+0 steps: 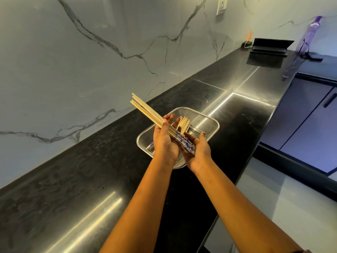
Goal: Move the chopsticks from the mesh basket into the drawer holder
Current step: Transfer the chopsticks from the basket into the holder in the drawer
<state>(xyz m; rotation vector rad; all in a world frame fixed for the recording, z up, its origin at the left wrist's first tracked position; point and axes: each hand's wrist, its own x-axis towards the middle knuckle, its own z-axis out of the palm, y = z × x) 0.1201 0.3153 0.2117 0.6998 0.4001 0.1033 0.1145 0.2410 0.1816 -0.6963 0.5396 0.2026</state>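
A steel mesh basket rests on the black countertop. Inside it lie several pale wooden chopsticks. My left hand hovers over the basket and grips a bundle of chopsticks with blue-and-white patterned ends; their plain tips point up and left toward the wall. My right hand is cupped palm up under the patterned ends of that bundle, fingers touching them. A patterned end of another chopstick shows in the basket's left corner. No drawer holder is in view.
A marble wall runs along the left of the counter. At the far end sit a black folded stand and a purple bottle. Dark cabinet fronts and a pale floor lie to the right.
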